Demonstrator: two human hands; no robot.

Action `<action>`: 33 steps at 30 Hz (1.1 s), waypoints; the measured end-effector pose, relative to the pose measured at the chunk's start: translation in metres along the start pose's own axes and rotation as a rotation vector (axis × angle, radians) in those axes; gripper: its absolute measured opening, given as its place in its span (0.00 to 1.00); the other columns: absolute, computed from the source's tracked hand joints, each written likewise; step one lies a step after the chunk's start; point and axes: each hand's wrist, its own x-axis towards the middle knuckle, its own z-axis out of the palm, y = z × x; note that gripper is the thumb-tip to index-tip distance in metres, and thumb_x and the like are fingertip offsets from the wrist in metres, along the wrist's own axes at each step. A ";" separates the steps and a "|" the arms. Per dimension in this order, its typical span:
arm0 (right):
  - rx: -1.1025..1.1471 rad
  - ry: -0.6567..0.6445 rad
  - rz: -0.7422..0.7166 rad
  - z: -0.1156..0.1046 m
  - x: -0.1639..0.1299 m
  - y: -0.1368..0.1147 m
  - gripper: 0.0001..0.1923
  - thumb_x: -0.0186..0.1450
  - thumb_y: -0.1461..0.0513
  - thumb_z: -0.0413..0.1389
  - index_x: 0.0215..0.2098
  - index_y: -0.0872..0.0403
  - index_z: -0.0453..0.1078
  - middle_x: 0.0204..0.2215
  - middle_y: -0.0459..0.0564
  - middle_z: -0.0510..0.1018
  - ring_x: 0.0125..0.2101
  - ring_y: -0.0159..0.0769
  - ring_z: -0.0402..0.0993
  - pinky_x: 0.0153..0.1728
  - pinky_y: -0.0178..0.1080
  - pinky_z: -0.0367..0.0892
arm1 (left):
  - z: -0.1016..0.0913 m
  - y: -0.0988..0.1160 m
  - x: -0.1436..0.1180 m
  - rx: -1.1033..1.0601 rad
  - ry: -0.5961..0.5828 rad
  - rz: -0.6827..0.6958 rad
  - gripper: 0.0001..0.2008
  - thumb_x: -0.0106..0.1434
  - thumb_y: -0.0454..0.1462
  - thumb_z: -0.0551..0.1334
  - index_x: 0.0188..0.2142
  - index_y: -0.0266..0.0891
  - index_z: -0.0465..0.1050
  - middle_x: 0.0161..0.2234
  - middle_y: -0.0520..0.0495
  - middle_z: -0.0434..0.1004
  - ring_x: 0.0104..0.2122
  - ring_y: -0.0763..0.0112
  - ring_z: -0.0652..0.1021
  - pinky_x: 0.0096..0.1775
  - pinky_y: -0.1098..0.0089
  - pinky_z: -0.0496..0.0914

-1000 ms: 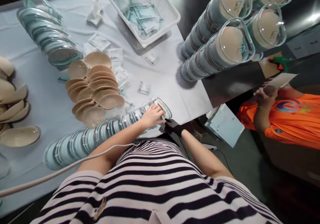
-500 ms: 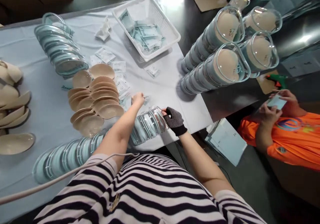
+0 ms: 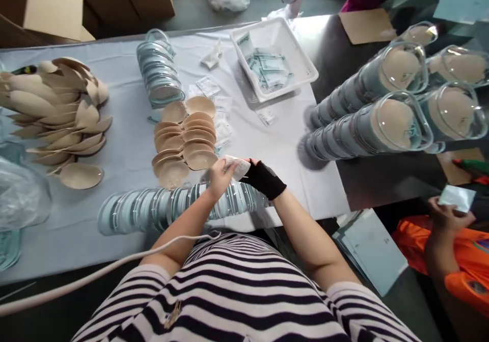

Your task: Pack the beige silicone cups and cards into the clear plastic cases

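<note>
Above the row of clear plastic containers with pale blue inserts [image 3: 141, 209], my bare left hand [image 3: 220, 179] grips a small white printed packet [image 3: 240, 168]. My right hand [image 3: 266, 181], in a black fingerless glove, closes on the packet's right end; the glove partly hides its fingers. Just beyond my left hand lie overlapping beige cups [image 3: 199, 134] in two columns. Other loose white packets [image 3: 223, 128] are spread on the cloth beside those cups.
A white basket [image 3: 311, 72] holds more packets. Tall stacks of filled containers [image 3: 344, 135] stand at the right, and a shorter stack [image 3: 160, 72] stands behind the cups. Beige cups [image 3: 57, 107] are heaped at left. A person in orange [image 3: 428, 250] holds a pale card.
My left hand has picked up the white packet and come nearer my right hand. My right hand has left the end of the container row and now meets the packet. The view has shifted left.
</note>
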 end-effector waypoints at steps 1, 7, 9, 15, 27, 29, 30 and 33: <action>-0.040 0.023 -0.018 0.005 -0.003 0.000 0.23 0.62 0.45 0.54 0.42 0.54 0.73 0.35 0.52 0.79 0.35 0.39 0.74 0.38 0.43 0.72 | -0.004 -0.005 -0.003 -0.023 0.036 -0.048 0.13 0.66 0.47 0.61 0.34 0.40 0.75 0.32 0.46 0.77 0.35 0.65 0.78 0.41 0.63 0.73; -0.543 0.280 -0.154 0.015 0.009 0.000 0.13 0.63 0.53 0.55 0.35 0.54 0.74 0.49 0.54 0.78 0.46 0.40 0.75 0.52 0.43 0.68 | -0.058 -0.073 0.035 0.351 0.022 -0.257 0.12 0.65 0.47 0.62 0.37 0.40 0.71 0.41 0.41 0.77 0.51 0.55 0.73 0.57 0.56 0.64; -0.671 0.272 -0.178 0.020 0.019 0.001 0.10 0.64 0.56 0.55 0.35 0.53 0.75 0.59 0.55 0.71 0.55 0.41 0.71 0.58 0.43 0.64 | -0.078 -0.089 0.053 0.510 -0.170 -0.355 0.12 0.59 0.44 0.67 0.28 0.39 0.70 0.34 0.40 0.76 0.48 0.50 0.74 0.57 0.52 0.63; -0.853 0.323 -0.262 0.052 0.049 -0.006 0.06 0.63 0.60 0.59 0.34 0.55 0.75 0.59 0.57 0.71 0.57 0.43 0.70 0.59 0.44 0.66 | -0.088 -0.052 0.065 0.271 -0.366 -0.216 0.15 0.67 0.46 0.56 0.34 0.40 0.74 0.37 0.45 0.78 0.41 0.59 0.76 0.48 0.62 0.69; -0.842 -0.081 -0.430 0.024 -0.013 -0.128 0.10 0.65 0.60 0.57 0.38 0.59 0.77 0.29 0.45 0.78 0.34 0.36 0.77 0.40 0.40 0.73 | -0.114 0.039 0.038 -0.511 -0.666 -0.481 0.36 0.53 0.62 0.64 0.48 0.35 0.76 0.43 0.36 0.79 0.48 0.48 0.77 0.48 0.54 0.73; -0.946 0.091 -0.541 0.032 -0.026 -0.127 0.10 0.65 0.63 0.56 0.42 0.58 0.77 0.35 0.46 0.80 0.41 0.39 0.78 0.47 0.44 0.71 | -0.108 0.028 0.028 -0.659 -0.733 -0.662 0.47 0.52 0.72 0.53 0.48 0.32 0.76 0.43 0.31 0.79 0.48 0.43 0.77 0.45 0.49 0.74; -0.992 0.157 -0.562 0.038 -0.033 -0.121 0.12 0.65 0.65 0.56 0.46 0.56 0.77 0.40 0.48 0.81 0.44 0.42 0.77 0.51 0.46 0.70 | -0.101 0.024 0.020 -0.723 -0.692 -0.708 0.51 0.52 0.74 0.47 0.50 0.32 0.75 0.45 0.29 0.78 0.49 0.41 0.77 0.45 0.47 0.73; -1.084 0.250 -0.514 0.059 -0.058 -0.085 0.18 0.66 0.65 0.56 0.54 0.52 0.74 0.52 0.51 0.78 0.53 0.46 0.74 0.57 0.50 0.67 | -0.073 0.017 -0.010 -0.920 -0.475 -0.707 0.52 0.56 0.72 0.37 0.62 0.39 0.64 0.57 0.34 0.72 0.55 0.45 0.73 0.49 0.47 0.72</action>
